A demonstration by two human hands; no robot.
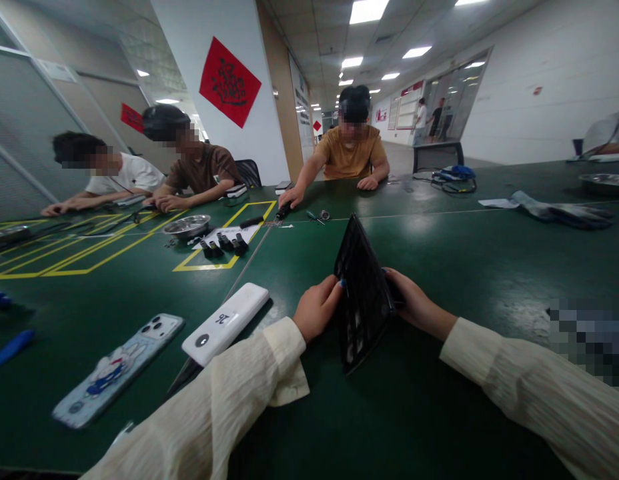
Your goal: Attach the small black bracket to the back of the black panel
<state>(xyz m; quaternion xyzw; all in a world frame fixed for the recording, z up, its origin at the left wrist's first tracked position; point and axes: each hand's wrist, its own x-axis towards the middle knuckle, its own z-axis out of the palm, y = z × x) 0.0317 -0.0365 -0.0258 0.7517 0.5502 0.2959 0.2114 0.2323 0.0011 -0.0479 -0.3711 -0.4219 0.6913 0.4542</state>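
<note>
Between my hands a black rectangular panel (pixel 362 300) is held up on edge and tilted, with a raised rim and a ribbed, partly shiny inner face. I cannot make out its exact kind. My left hand (pixel 317 305) grips its left edge, thumb on the inner face. Behind the right edge, my right hand (pixel 414 301) is closed on the same panel, its fingers mostly hidden. To the left of my left hand lie a white power bank (pixel 227 323) and a phone in a light-blue cartoon case (pixel 119 370).
Several black parts (pixel 224 243) and a metal bowl (pixel 187 227) sit near yellow tape on the green table (pixel 299 257). Across from me a co-worker's hand (pixel 292 197) touches a dark tool. Gloves (pixel 564 210) lie at the right; blue handles (pixel 12 350) at the left.
</note>
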